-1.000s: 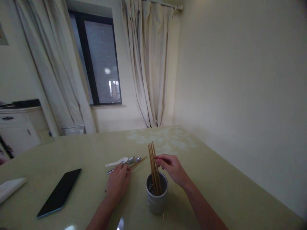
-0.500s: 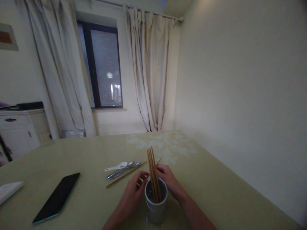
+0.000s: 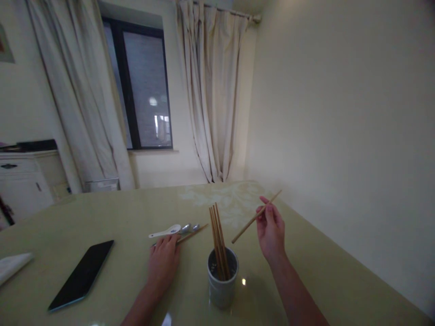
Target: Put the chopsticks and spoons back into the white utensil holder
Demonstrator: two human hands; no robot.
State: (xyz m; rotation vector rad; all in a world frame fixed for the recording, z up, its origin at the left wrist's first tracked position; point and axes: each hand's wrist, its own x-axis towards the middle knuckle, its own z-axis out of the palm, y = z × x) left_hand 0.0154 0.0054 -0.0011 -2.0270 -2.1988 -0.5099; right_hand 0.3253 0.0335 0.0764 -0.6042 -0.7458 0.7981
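Observation:
A grey cup [image 3: 222, 285] stands on the pale green table [image 3: 306, 267] with several wooden chopsticks [image 3: 217, 240] upright in it. My right hand [image 3: 271, 228] is raised to the right of the cup and pinches a single chopstick [image 3: 255, 217], tilted up to the right. My left hand [image 3: 163, 262] lies on the table left of the cup, fingers on a lone chopstick [image 3: 192, 234] that lies flat. Just beyond it lie a white spoon [image 3: 165, 232] and metal spoons [image 3: 189, 227].
A black phone [image 3: 81, 274] lies on the table at the left, with a white napkin [image 3: 13, 267] at the far left edge. A wall runs along the table's right side. Behind are a window [image 3: 144, 86], curtains and a white cabinet [image 3: 20, 181].
My right hand took one chopstick from my left hand beside the cup and lifted it up to the right. My left hand moved back left onto the chopstick lying on the table.

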